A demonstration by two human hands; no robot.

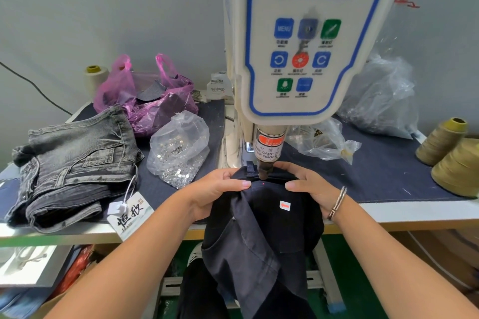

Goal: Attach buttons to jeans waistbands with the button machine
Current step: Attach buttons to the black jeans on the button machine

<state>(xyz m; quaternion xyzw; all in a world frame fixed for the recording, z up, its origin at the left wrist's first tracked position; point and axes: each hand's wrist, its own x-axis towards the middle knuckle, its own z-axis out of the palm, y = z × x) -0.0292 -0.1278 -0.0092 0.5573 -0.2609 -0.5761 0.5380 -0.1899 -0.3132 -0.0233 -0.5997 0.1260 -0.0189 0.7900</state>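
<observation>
Jeans (261,228) in dark denim hang off the near table edge, their waistband (267,184) stretched flat under the button machine (293,41) punch (265,169). Left hand (215,193) and right hand (312,186) each pinch the band, one either side of the punch. A red dot (263,183) glows just near of the punch; likely the mark belongs there, with cloth taut and fingers well outside.

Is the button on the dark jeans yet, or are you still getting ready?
Not yet. Both hands, left and right, hold the dark jeans waistband under the machine's punch head, with no button visible there. The folded grey jeans look set aside. The clear bag of buttons has plenty left.
</observation>
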